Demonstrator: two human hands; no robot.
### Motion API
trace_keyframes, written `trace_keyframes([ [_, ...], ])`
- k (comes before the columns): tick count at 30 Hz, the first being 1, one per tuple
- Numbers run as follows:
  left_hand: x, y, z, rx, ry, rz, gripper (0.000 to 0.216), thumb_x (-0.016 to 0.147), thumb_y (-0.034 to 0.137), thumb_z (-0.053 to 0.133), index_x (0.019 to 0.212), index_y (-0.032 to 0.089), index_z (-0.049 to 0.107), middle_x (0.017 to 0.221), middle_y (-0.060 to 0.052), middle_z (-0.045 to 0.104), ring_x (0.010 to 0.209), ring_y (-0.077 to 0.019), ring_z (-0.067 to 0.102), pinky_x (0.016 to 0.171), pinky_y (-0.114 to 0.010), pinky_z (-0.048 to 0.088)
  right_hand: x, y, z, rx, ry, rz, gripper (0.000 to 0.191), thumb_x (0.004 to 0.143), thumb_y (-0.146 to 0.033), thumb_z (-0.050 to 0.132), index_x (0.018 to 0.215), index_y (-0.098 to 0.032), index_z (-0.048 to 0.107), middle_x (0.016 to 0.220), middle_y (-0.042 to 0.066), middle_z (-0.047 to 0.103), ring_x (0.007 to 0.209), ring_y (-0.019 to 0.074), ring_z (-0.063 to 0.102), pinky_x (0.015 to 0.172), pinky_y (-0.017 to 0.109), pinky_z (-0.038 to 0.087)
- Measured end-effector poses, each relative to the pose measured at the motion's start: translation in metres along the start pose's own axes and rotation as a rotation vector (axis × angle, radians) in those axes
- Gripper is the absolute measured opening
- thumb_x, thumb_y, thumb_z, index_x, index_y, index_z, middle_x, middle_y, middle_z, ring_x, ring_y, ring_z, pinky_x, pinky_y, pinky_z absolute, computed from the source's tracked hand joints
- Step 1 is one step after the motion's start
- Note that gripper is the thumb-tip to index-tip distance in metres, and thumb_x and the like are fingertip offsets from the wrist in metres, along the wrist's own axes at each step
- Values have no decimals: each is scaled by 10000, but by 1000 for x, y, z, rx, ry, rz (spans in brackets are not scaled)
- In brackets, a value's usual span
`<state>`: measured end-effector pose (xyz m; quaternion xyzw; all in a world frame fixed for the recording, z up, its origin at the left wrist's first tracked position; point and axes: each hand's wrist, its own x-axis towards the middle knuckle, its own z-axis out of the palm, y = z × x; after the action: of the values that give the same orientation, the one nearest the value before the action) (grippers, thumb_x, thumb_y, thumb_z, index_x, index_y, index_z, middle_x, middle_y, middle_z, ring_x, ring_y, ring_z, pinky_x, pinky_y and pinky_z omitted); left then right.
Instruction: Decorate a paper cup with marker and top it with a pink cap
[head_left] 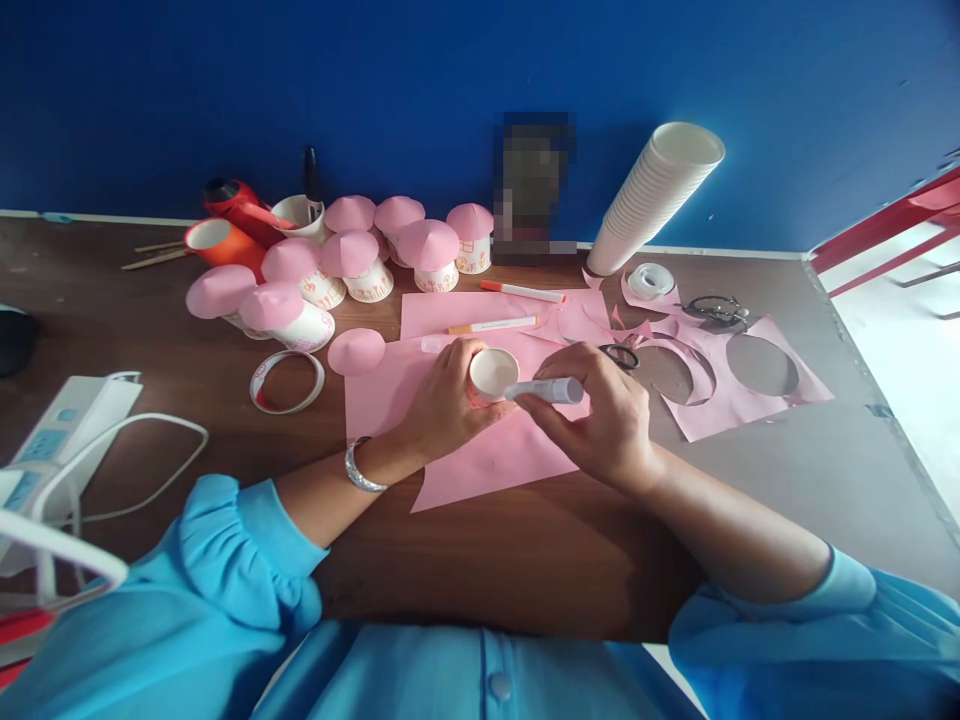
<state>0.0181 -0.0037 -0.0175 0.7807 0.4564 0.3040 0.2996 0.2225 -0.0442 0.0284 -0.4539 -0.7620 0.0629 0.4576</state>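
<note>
My left hand (442, 405) is wrapped round a small white paper cup (493, 372), its bottom turned toward me. My right hand (596, 415) grips a glue stick (551, 391), whose tip touches the cup's rim. Both hands hover over a pink paper sheet (480, 455) on the brown table. A loose pink paper cone (356, 351) lies just left of the left hand. Black-handled scissors (619, 355) lie right behind my right hand.
Several cups capped with pink cones (360, 260) crowd the back left beside an orange cup (217, 240) and a tape ring (287, 381). Two markers (523, 291) lie on pink paper. A stack of white cups (652, 195) leans at the wall. Cut pink sheets (739, 385) and tape roll (650, 280) sit right.
</note>
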Motion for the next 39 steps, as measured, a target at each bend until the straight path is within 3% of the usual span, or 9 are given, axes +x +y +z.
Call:
trace_keyframes([
  [6, 1, -1, 1, -6, 38, 16, 571, 773, 512, 881, 1101, 236, 506, 1117, -61, 660, 1015, -280, 661, 833, -417, 554, 5, 18, 1, -8, 59, 83, 182, 920, -270, 750, 926, -281, 568, 802, -18, 707, 663, 178, 659, 599, 320, 525],
  [11, 1, -3, 1, -12, 28, 28, 582, 791, 572, 851, 1119, 235, 507, 1126, -63, 659, 1009, -275, 656, 830, -414, 551, 3, 12, 1, 94, 61, 69, 176, 924, -274, 751, 968, -277, 581, 848, -3, 715, 720, 191, 686, 641, 336, 540],
  [15, 0, -3, 1, -8, 18, 20, 557, 820, 543, 825, 1147, 230, 502, 1137, -70, 660, 1008, -277, 658, 811, -407, 547, 0, 6, 0, 103, 15, -23, 179, 934, -263, 756, 980, -268, 584, 864, 12, 717, 750, 192, 696, 664, 332, 548],
  [22, 1, -3, 2, 9, 38, -1, 614, 741, 505, 915, 1107, 232, 505, 1130, -65, 664, 1019, -284, 666, 809, -397, 545, 4, 25, 2, 30, 40, 116, 169, 916, -276, 742, 922, -264, 574, 800, -26, 693, 670, 166, 647, 607, 307, 525],
  [27, 1, -2, 1, 14, 24, 2, 608, 743, 474, 920, 1123, 230, 514, 1159, -79, 672, 1054, -299, 670, 836, -419, 562, 5, 27, 2, 142, 88, 171, 146, 916, -247, 737, 939, -257, 593, 841, -26, 697, 705, 152, 648, 634, 301, 534],
  [31, 1, 0, -2, 7, 6, 31, 561, 782, 388, 897, 1178, 232, 531, 1190, -77, 694, 1098, -298, 687, 910, -441, 580, 8, 25, 0, 224, 30, 176, 122, 917, -252, 730, 953, -256, 614, 868, -16, 708, 762, 158, 672, 665, 306, 564],
  [35, 1, -3, -1, -8, 5, 65, 532, 805, 340, 874, 1214, 227, 553, 1220, -84, 722, 1143, -299, 707, 961, -451, 598, 12, 35, 5, 329, 11, 347, 198, 891, -346, 776, 881, -242, 607, 791, -28, 686, 685, 138, 666, 610, 280, 584],
  [39, -2, -11, 5, -46, 53, 134, 748, 807, 386, 886, 1407, 210, 475, 1397, -158, 675, 1308, -329, 671, 1102, -497, 566, 14, 56, 12, 643, 84, 639, 414, 810, -534, 870, 822, -234, 586, 730, -35, 702, 653, 148, 722, 635, 300, 646],
])
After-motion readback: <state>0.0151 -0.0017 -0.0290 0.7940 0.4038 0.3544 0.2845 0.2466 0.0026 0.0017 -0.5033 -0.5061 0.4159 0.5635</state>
